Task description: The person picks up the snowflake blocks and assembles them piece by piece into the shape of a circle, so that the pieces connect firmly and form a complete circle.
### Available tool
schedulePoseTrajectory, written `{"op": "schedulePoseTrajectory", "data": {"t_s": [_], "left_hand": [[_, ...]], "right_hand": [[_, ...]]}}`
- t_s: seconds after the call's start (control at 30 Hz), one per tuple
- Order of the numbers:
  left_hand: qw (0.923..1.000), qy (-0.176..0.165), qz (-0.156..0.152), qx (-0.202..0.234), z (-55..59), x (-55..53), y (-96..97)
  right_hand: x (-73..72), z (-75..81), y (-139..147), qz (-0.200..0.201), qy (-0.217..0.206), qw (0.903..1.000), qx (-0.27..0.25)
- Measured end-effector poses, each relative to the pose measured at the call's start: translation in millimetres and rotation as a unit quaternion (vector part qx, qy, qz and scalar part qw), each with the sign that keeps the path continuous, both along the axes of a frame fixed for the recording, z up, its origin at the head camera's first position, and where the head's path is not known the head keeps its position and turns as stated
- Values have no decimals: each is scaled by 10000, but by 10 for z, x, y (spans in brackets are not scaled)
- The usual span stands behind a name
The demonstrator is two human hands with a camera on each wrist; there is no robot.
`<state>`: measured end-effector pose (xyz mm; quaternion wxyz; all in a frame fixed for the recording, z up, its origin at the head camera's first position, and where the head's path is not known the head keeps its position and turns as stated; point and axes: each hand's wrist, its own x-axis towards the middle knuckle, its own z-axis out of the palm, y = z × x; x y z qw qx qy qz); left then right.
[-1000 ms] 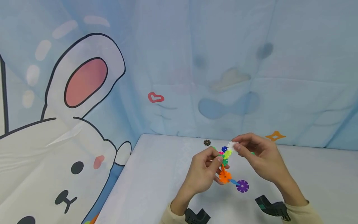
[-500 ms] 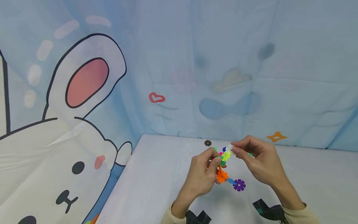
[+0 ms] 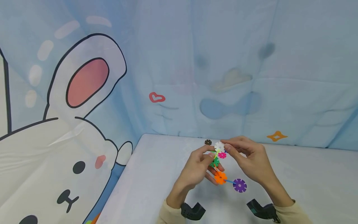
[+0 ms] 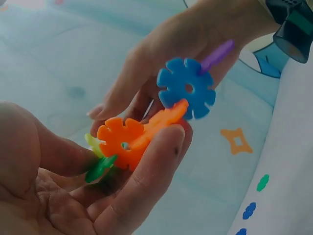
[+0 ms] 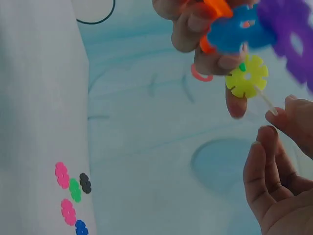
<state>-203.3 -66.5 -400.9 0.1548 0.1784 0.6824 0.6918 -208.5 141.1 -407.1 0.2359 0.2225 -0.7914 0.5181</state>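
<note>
Grasped the chain (image 3: 218, 179) of notched discs in the left grip (image 3: 195, 169), raised above the white surface (image 3: 151, 174), with digits bent about its green disc (image 3: 214, 162) and orange pieces (image 4: 120, 134). Pinched the white disc (image 3: 219, 144) in the right grip (image 3: 250, 160), between thumb and forefinger. Held its edge against the yellow disc (image 5: 238, 83), at the upper end of the chain; could not tell whether fully seated in a notch. Carried the blue disc (image 4: 178, 85) next after the orange pieces, and the purple disc (image 3: 237, 188) at the lower free end, apart from both hands. Noted on the surface, beyond the hands, a dark disc (image 3: 206, 143) near the blue backdrop (image 3: 179, 68) and a pink disc (image 3: 222, 156) partly hidden from the head view. Wore black wrist units (image 3: 193, 212) at both beige cuffs (image 3: 171, 214).
</note>
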Motion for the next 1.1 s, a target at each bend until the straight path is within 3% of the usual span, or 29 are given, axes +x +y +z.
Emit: {"op": "schedulePoseTrajectory", "data": {"t_s": [0.17, 0.3, 0.5, 0.6, 0.73, 0.87, 1.1], "left_hand": [[9999, -9, 121, -68, -41, -101, -140], [9993, -186, 299, 80, -84, -208, -314], [9957, -642, 541, 381, -154, -343, -568], [9942, -729, 668, 417, -164, -374, -667], [9940, -799, 620, 414, -154, -405, -740], [9928, -927, 504, 563, -161, -412, -715], [9926, -1020, 281, 588, -196, -394, -599]], "right_hand": [[-85, -77, 80, -405, -74, 9976, 560], [-180, -220, 156, -647, -501, 9915, 1014], [-347, -563, 128, -449, -1254, 9746, 1803], [-417, -746, 74, -125, -1151, 9684, 2209], [-486, -914, -23, 390, -1038, 9526, 2832], [-508, -1018, -124, 683, -1239, 9327, 3318], [-486, -1001, -190, 787, -1443, 9009, 4017]]}}
